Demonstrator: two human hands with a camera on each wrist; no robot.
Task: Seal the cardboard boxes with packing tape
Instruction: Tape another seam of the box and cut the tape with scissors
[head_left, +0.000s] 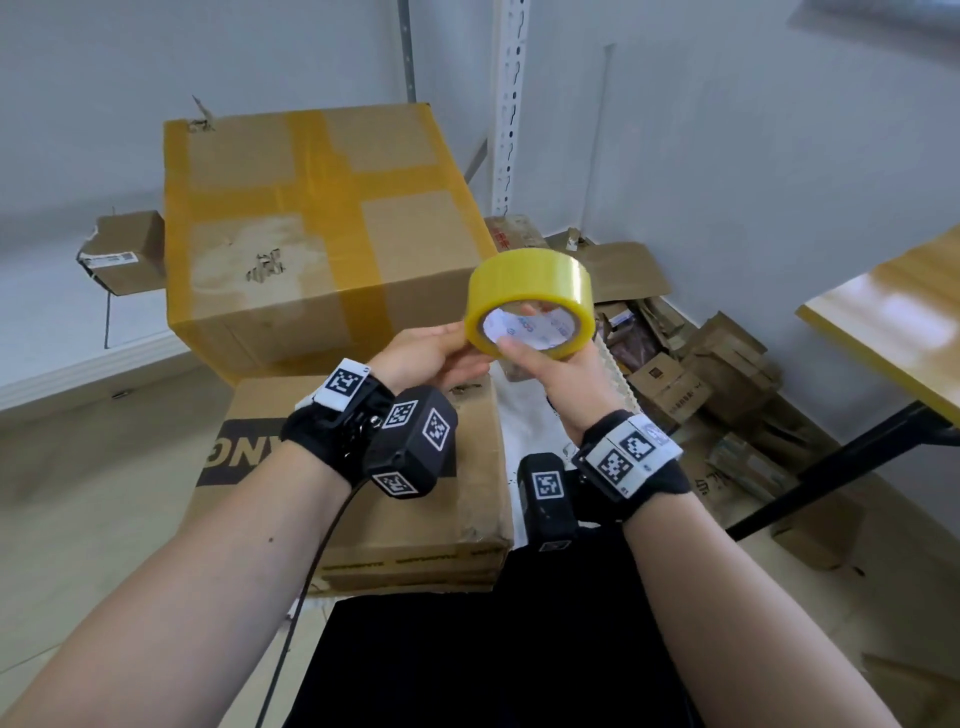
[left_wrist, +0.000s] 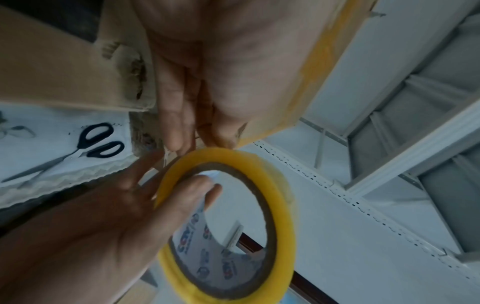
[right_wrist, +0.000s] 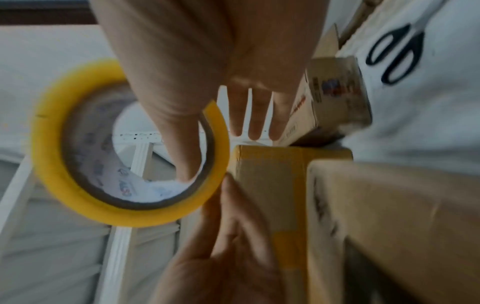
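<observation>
The right hand (head_left: 558, 364) grips the yellow tape roll (head_left: 530, 301), thumb hooked inside its core and fingers behind it, holding it in the air near the right corner of the large taped box (head_left: 317, 223). The left hand (head_left: 431, 358) touches the roll's left rim with its fingertips (left_wrist: 179, 139), fingers fairly straight. Below the hands lies a flat printed box (head_left: 363, 467), and black-handled scissors (left_wrist: 88, 144) lie on a white sheet (left_wrist: 39, 131) just right of it.
</observation>
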